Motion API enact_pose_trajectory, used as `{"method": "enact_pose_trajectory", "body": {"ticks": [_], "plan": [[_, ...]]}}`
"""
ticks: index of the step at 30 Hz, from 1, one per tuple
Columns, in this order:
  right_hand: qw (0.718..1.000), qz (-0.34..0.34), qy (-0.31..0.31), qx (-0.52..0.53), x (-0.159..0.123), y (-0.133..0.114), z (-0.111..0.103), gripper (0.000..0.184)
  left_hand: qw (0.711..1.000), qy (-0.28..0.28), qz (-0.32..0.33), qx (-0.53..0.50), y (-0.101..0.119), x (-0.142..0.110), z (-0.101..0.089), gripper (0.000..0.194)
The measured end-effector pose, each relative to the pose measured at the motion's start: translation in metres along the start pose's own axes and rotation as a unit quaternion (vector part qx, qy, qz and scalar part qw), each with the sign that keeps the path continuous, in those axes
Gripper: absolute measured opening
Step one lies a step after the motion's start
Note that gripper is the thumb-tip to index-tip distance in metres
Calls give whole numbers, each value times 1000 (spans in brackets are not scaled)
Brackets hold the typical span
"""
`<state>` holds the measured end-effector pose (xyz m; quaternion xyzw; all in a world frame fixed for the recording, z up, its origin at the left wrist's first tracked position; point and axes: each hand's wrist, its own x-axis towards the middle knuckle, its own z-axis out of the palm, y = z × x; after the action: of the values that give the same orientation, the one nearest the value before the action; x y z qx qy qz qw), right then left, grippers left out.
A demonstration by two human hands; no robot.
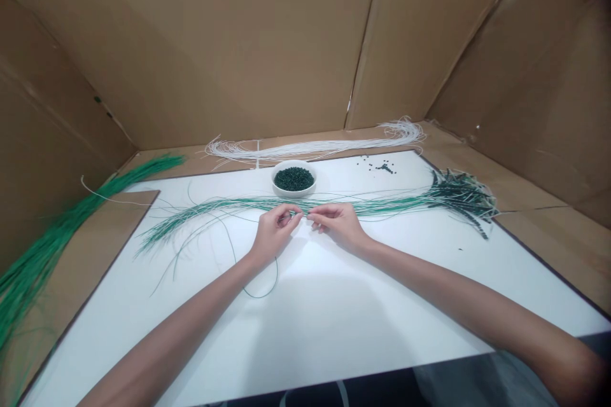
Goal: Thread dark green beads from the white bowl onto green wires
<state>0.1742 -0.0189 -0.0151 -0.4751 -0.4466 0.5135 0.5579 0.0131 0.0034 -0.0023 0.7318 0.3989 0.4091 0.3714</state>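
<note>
My left hand [277, 234] is closed in a pinch at the middle of the board. It grips a thin green strand [260, 297], whose loose loop hangs below the wrist. Facing it, fingertips almost touching, my right hand [338, 224] pinches what looks like a tiny dark bead; the fingers partly hide it. Just behind both hands lies a bundle of green strands [394, 205], its right end thick with dark beaded tips [461, 194]. A white bowl [294, 193] full of dark green beads [293, 179] stands beyond the bundle.
Loose dark beads [384, 168] are scattered on the white board [324, 311] at the back right. White strands [305, 150] stretch along the back. A thick bright green bundle [52, 229] lies at the left. Cardboard walls [238, 44] enclose the back and sides.
</note>
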Motion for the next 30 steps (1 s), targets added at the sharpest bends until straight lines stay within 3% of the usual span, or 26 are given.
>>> {"method": "enact_pose_trajectory", "body": {"ticks": [30], "plan": [[1000, -11, 1, 12, 0, 1, 0, 25, 1000, 3, -6, 15, 2, 0, -1, 15]]}}
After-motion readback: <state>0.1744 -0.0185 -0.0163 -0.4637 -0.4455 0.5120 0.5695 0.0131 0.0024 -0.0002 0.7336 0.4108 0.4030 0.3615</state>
